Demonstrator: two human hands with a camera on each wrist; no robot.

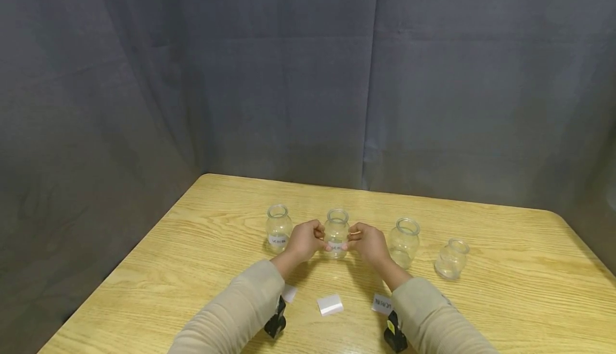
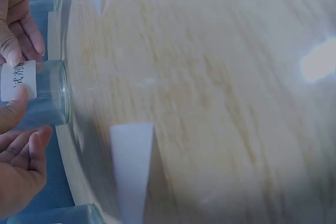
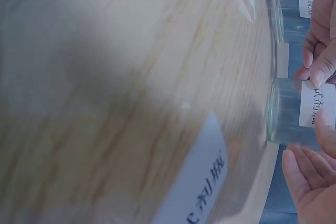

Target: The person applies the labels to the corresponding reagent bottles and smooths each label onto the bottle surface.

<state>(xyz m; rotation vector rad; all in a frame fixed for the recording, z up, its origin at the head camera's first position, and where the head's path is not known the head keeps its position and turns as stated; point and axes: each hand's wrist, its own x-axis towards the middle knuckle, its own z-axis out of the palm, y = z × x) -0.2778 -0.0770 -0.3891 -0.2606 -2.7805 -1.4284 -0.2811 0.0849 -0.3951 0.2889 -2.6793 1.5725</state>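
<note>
Both hands are at a clear glass jar (image 1: 338, 220) that stands upright, second from the left in the row. A white label (image 2: 23, 80) with dark handwritten characters lies on its front. My left hand (image 1: 306, 240) holds the jar from the left, its thumb on the label's edge. From the right, my right hand (image 1: 368, 244) holds it likewise, thumb on the label's other side. The fingers of the right hand (image 3: 315, 174) bend beside the glass; part of them is hidden. Another labelled glass jar (image 1: 278, 225) stands just left of my left hand.
Right of my hands stand a glass jar (image 1: 404, 241) and a smaller one (image 1: 451, 260), no label visible on either. Nearer the front lie a folded white card (image 1: 330, 305), a card with writing (image 1: 382, 304) and a partly hidden one (image 1: 289, 293). A grey curtain (image 1: 289, 76) hangs behind the wooden table (image 1: 520, 300).
</note>
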